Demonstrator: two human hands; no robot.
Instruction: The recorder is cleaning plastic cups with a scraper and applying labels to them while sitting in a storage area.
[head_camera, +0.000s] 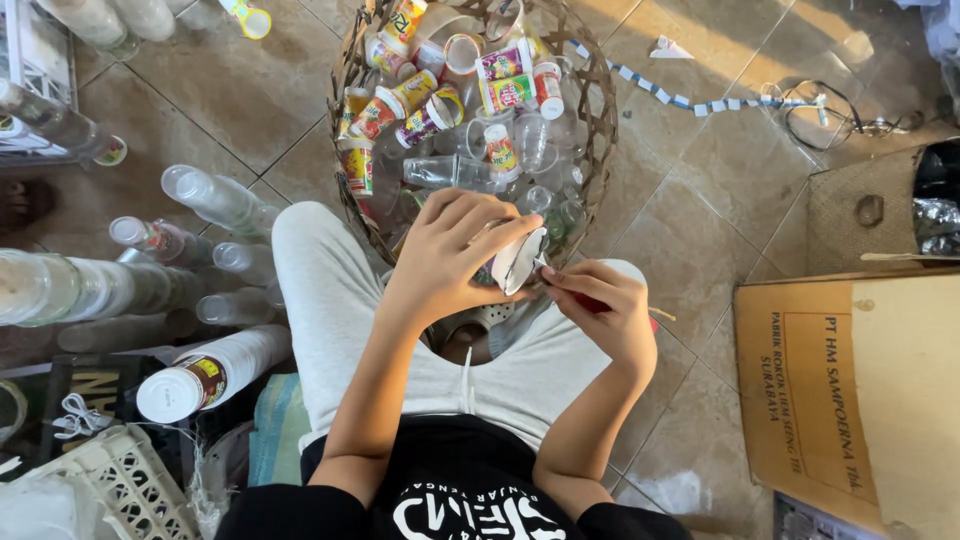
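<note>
**Both hands working one cup in front of the basket**

I am looking down at the person's lap, with the round woven bamboo basket (598, 120) as my landmark. It is sitting on the tiled floor just beyond the knees and is holding a heap of clear and label-wrapped plastic cups (470, 110).

Directly on the near side of the basket, over the light grey trousers (330, 300), the left hand (450, 262) is wrapping around a small clear plastic cup with a white foil lid (518, 262), fingers curled closed over its body, the lidded mouth facing right. The right hand (600, 305) is meeting it from the right, fingers pinched shut at the lid's edge; something red is showing inside that grip, but I cannot tell what it is.

Left of the basket, nested stacks of clear plastic cups (215, 200) are lying on their sides across the floor, and nearer the person one long white stack with a labelled end (215, 372) is lying beside the thigh. A cream plastic crate (130, 485) is sitting further left and closer still. Right of the basket, well apart from it, a brown cardboard box (850, 390) is resting on the tiles.
</note>
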